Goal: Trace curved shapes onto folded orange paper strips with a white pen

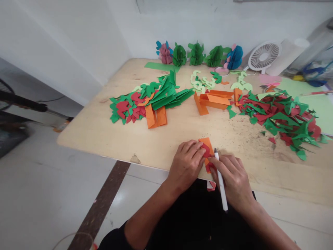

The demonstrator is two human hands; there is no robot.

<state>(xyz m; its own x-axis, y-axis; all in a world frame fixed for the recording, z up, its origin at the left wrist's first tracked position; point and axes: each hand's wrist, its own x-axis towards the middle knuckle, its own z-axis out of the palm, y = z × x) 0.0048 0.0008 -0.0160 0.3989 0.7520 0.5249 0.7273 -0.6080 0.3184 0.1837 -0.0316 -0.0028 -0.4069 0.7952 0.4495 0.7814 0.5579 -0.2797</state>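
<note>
The biggest thing is the wood tabletop point(99, 135); the orange strip point(207, 141) lies at its near edge, & places below go by that strip. Far R of the strip, the mixed scrap heap point(281, 116), red & green bits, spreads beside the pale green sheet point(324, 113). Back L of it are the folded green strips point(169, 95), overlapping red & green cutouts point(125, 107), w/ more orange pcs just below. Straight behind the strip, folded orange pcs point(214, 100) sit crossed over each other. Well behind it, 5 honeycomb paper shapes point(197, 55) stand in a row by the wall, w/ the white fan point(264, 57) & white roll point(290, 57) to their R.

The person's L hand point(186, 163) is on the strip's L side, fingers tog. & slightly bent, pressing the red cutout point(205, 150) down; can't tell if they also pinch its edge, thumb hidden. The R hand point(231, 178) is on the strip's R side, fingers curled w/ the white pen point(221, 180) tucked in, black tip pointing away from the body; its fingertips also touch red paper. The red cutout lies on top of the strip, btwn both hands. Smallest: loose crumbs point(229, 126) dot the wood behind & R of the strip.
</note>
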